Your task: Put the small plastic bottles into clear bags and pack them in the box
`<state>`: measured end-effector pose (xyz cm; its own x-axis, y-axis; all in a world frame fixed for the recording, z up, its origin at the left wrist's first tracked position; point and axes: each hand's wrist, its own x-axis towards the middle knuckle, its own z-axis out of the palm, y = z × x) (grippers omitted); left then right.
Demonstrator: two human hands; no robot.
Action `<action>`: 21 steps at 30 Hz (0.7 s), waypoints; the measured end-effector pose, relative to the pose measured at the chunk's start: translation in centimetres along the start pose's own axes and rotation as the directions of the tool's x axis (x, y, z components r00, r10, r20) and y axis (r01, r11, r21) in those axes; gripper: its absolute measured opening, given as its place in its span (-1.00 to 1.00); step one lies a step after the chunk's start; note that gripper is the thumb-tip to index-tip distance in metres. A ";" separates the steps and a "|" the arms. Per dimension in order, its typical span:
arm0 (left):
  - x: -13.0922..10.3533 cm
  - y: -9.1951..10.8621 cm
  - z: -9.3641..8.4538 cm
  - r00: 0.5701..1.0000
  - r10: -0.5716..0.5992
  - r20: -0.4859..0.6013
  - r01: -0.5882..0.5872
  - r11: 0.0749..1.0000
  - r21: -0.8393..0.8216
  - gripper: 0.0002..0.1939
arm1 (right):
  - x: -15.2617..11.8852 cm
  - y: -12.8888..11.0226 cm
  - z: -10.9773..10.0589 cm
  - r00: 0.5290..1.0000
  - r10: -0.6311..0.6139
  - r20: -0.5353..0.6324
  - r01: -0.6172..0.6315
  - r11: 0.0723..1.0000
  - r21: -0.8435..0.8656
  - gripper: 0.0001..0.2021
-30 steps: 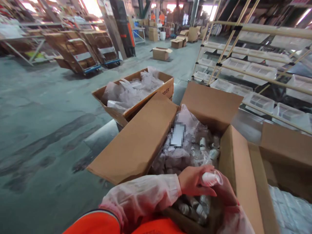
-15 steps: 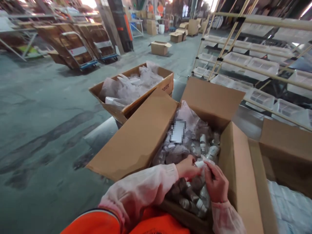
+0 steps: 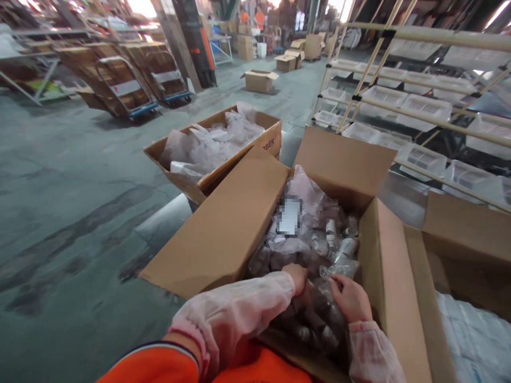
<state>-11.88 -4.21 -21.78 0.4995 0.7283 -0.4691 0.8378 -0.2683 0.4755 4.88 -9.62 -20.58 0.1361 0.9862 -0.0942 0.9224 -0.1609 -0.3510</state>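
My right hand pinches the edge of a clear plastic bag between thumb and forefinger, over an open cardboard box. To its left, my left hand reaches down into the same box, its fingers hidden behind the hand and sleeve. Small bottles with white caps, such as one bottle standing near the back, lie in clear wrapping all through the box. A larger clear bag with a white label rests on top at the far left side.
Beyond the left flap stands another carton full of clear plastic bags. An open box with white packages sits at the right. Behind it rises a rack of white baskets. Loaded trolleys stand at the far left.
My hands have drawn apart. The white piece that was between them no longer shows. My left hand has dropped lower into the box, while my right hand keeps the clear plastic.
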 end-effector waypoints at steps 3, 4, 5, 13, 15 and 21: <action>0.3 0.1 0.2 0.998 -0.037 -0.047 0.038 0.999 0.011 -0.88 | 0.0 0.2 0.1 0.998 -0.038 0.051 0.037 0.999 0.012 -0.70; 0.2 0.2 0.2 0.997 -0.041 -0.072 0.042 0.999 0.012 -0.90 | 0.0 0.4 0.1 0.997 -0.043 0.062 0.043 0.999 0.009 -0.70; 0.0 0.5 0.0 0.994 -0.038 -0.100 0.039 0.999 0.011 -0.90 | 0.0 0.5 0.1 0.997 -0.043 0.067 0.043 0.999 0.004 -0.70; 0.2 -1.0 -5.2 0.647 -0.188 -0.739 0.047 0.977 -0.207 -0.60 | -0.2 -0.8 -0.3 0.995 -0.003 0.101 0.010 0.998 -0.070 -0.74; 1.5 -2.5 -6.0 0.594 -0.331 -0.734 0.177 0.943 -0.282 -0.42 | -0.3 -1.4 -0.4 0.988 -0.013 0.153 0.025 0.997 -0.077 -0.73; 4.2 -5.1 -5.3 0.704 -0.241 -0.668 0.222 0.968 -0.114 -0.33 | -0.4 -1.3 0.0 0.976 -0.042 0.213 0.056 0.997 -0.058 -0.70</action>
<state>-15.27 3.55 -22.19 0.0026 0.9986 0.0526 0.8970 -0.0256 0.4413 3.59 -9.78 -20.04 0.0170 0.9612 -0.2753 0.9481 -0.1029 -0.3008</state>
